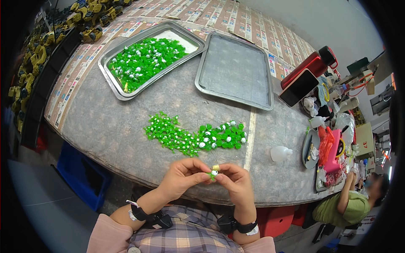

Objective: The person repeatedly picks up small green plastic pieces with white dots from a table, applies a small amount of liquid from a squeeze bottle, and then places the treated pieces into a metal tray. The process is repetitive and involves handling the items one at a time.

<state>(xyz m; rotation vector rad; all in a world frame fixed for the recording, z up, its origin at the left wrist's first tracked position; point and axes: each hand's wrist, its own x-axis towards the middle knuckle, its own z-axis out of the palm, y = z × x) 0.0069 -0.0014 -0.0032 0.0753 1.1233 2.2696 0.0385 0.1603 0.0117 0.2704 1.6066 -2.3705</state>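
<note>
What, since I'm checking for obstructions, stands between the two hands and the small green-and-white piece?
Nothing visible blocks them: the left hand and right hand meet with their fingertips at the green-and-white piece. A yellow wrap shows at the right index fingertip.

Green-and-white piece, purple-grey plaid garment, red bottle

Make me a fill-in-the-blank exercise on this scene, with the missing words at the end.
1. The left hand and right hand pinch a small green piece with a ____ ball.
2. The wrap on a right-hand finger is ____.
3. The tray holding green pieces lies to the ____ of the other tray.
4. The large bottle beside the phone is mainly ____.

Missing words: white; yellow; left; red.
</note>
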